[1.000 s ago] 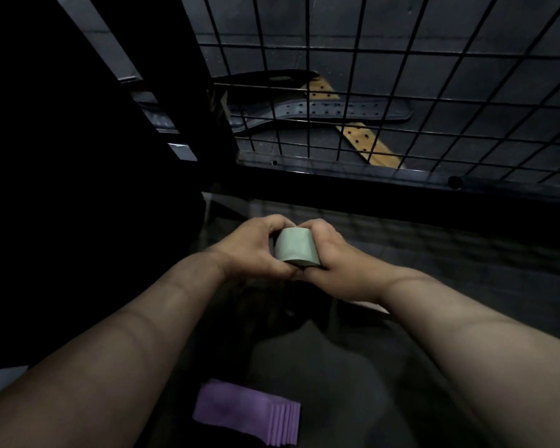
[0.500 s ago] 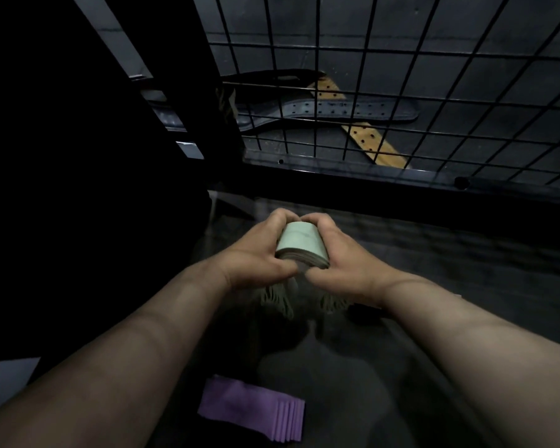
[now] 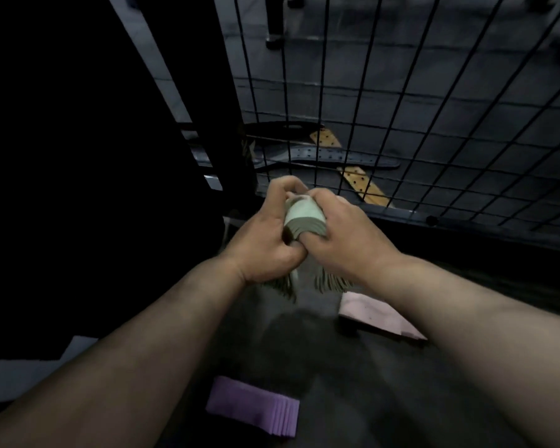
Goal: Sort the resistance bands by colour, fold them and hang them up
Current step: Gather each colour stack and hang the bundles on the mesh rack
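**Green bands doubled over, held in both hands**

Green bands [image 3: 305, 217]: a thick stack of pale mint layers, bent over into a hump. Held up in the air, centre of view, in front of the grid [image 3: 401, 92] and above the dark surface [image 3: 337, 399].

Left hand [image 3: 265, 240]: curled round the left side of the stack, thumb on top near the fold, fingers tucked beneath.

Right hand [image 3: 346, 240]: curled round the right side, gripping likewise. The two hands touch under the stack and again at the top of the fold.

Loose ends [image 3: 330, 282]: hang below the hands in two fanned bunches, one under each wrist, layered edges showing. Some blur here.

Purple bands [image 3: 253, 405]: flat stack on the surface, near bottom of view, between the forearms, edges stepped at its right end.

Pink bands [image 3: 379, 315]: flat stack on the surface, partly hidden under the right forearm, well apart from the purple.

Behind the grid: a dark belt [image 3: 330, 156] with rows of holes lies flat; a yellow strap [image 3: 359, 182], also punched, runs diagonally beneath it.

Left of view black; nothing readable there.
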Demonstrator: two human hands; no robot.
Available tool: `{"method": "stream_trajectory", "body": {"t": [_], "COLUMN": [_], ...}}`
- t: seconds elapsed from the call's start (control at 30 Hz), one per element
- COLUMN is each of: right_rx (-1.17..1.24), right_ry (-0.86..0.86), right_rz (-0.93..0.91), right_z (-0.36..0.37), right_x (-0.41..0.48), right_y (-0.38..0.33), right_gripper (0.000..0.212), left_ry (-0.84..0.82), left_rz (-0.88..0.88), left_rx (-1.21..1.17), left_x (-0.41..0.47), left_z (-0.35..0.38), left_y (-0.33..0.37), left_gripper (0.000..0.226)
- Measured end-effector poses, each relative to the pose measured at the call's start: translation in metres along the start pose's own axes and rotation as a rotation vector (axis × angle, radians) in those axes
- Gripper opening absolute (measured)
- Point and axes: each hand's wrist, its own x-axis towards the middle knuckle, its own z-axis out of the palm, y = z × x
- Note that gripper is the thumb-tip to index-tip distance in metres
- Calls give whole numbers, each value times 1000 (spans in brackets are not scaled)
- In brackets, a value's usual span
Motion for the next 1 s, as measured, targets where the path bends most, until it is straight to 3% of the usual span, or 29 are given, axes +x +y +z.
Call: {"method": "stream_trajectory", "body": {"t": [0.1,0.23,0.33,0.53,0.67,0.73,0.87,1.0], "right_rx": [-37,-13,-13,32,42,-15,-132,-443], "right_ry": [68,134,173,214,171,170,273,471], "right_rz": [-29,-22,-32,-34,-16,-1,-25,-258], "right_z": [-33,-81,-119,-189,-231,-249,-276,-293], "right_x": [-2,-12,-27,-56,-81,-93,-114,-138], "right_y": [-32,-78,-114,-174,-213,-234,-274,-315], "right_gripper": [43,32,32,31,28,38,85,73], "left_ry": [210,370,393,303,305,305,333,376], "left_rz": [108,223,213,249,274,310,303,286], "left_rx": [124,416,522,437,519,536,557,549], "left_x": [-6,-13,-18,-29,-40,-47,-62,-72], "left_z": [-16,-41,-62,-111,-141,-155,-178,-203], "left_y": [34,95,146,238,295,322,369,408], "left_gripper": [52,65,71,64,56,50,37,25]}}
